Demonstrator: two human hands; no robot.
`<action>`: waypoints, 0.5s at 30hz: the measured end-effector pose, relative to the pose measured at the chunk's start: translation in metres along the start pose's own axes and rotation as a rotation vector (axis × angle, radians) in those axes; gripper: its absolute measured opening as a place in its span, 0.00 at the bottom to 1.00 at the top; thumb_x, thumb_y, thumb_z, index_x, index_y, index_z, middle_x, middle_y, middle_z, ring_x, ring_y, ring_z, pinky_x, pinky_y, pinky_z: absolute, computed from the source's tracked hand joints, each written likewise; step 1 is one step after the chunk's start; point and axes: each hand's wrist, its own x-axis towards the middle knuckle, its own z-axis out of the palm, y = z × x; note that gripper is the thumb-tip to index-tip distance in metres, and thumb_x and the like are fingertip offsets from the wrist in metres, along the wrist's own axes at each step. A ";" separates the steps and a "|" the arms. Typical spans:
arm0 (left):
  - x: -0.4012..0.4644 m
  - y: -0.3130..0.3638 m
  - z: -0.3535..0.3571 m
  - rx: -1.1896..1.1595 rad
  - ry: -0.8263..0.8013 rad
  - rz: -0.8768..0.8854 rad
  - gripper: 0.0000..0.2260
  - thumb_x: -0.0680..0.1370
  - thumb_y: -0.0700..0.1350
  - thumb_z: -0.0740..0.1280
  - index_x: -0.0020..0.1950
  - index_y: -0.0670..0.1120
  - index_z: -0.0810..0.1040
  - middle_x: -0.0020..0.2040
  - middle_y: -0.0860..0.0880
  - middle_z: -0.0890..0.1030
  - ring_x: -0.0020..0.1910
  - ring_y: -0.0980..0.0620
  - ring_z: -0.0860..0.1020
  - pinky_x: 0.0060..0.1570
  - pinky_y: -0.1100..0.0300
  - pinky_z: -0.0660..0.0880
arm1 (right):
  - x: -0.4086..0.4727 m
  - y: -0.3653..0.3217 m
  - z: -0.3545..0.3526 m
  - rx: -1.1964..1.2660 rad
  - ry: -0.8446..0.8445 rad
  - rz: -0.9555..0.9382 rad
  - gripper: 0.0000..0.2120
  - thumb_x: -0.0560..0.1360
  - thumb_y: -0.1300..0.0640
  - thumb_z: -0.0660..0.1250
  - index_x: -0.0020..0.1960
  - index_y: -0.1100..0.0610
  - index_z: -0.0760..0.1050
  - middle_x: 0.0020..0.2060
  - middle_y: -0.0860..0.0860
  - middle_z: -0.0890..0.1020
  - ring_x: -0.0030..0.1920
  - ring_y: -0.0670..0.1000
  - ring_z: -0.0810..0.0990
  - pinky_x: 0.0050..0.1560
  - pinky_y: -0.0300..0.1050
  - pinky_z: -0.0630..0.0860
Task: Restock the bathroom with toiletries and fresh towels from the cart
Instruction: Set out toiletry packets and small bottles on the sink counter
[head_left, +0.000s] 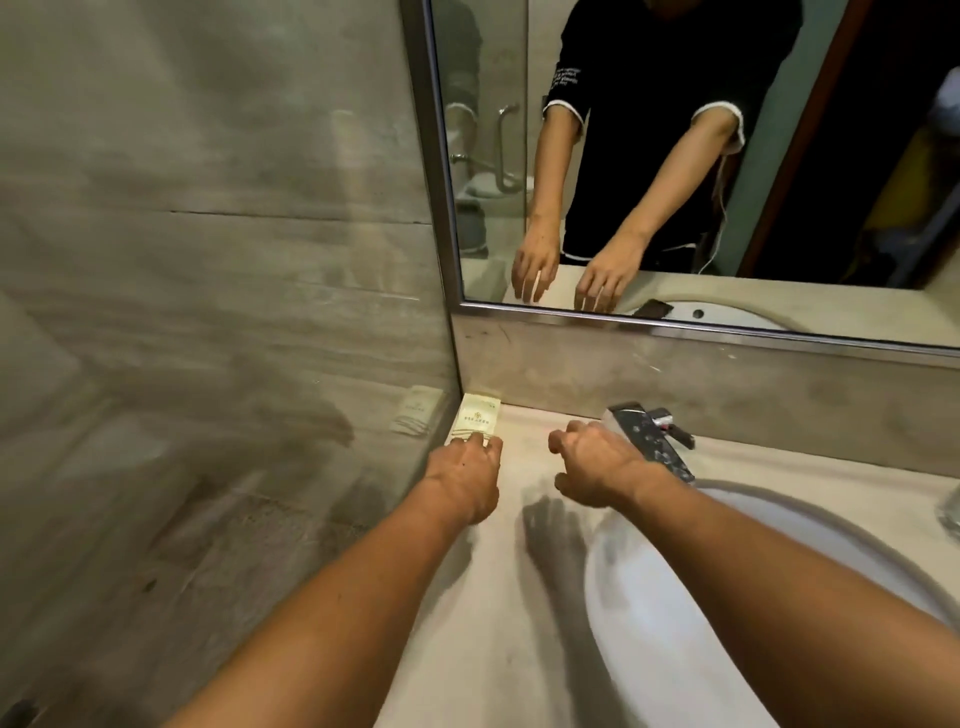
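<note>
Head view: I am setting a small cream paper toiletry packet (475, 420) into the back corner of the pale stone counter (524, 613); left hand (464, 478) fingertips are pressing its near edge, right hand (597, 467) is hovering loosely curled, holding nothing. Next I am judging more cart items needed.
</note>
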 end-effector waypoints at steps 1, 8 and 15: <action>-0.009 0.003 -0.006 0.003 0.011 0.005 0.21 0.81 0.46 0.60 0.73 0.44 0.63 0.70 0.42 0.68 0.67 0.41 0.72 0.62 0.48 0.72 | -0.011 0.002 -0.005 0.002 -0.003 0.007 0.20 0.76 0.53 0.64 0.68 0.54 0.71 0.63 0.56 0.75 0.63 0.58 0.73 0.62 0.49 0.73; -0.065 0.021 -0.031 0.072 0.016 0.112 0.20 0.83 0.48 0.58 0.73 0.44 0.63 0.69 0.43 0.69 0.69 0.41 0.71 0.62 0.47 0.71 | -0.090 0.003 -0.027 0.039 0.039 0.094 0.13 0.75 0.53 0.64 0.60 0.53 0.75 0.59 0.55 0.79 0.59 0.58 0.78 0.54 0.45 0.74; -0.128 0.040 -0.025 0.060 0.057 0.235 0.21 0.83 0.54 0.56 0.73 0.44 0.65 0.70 0.43 0.70 0.68 0.41 0.71 0.60 0.48 0.70 | -0.186 -0.010 -0.019 0.071 0.072 0.190 0.21 0.74 0.53 0.65 0.67 0.50 0.71 0.60 0.54 0.78 0.57 0.58 0.78 0.51 0.45 0.73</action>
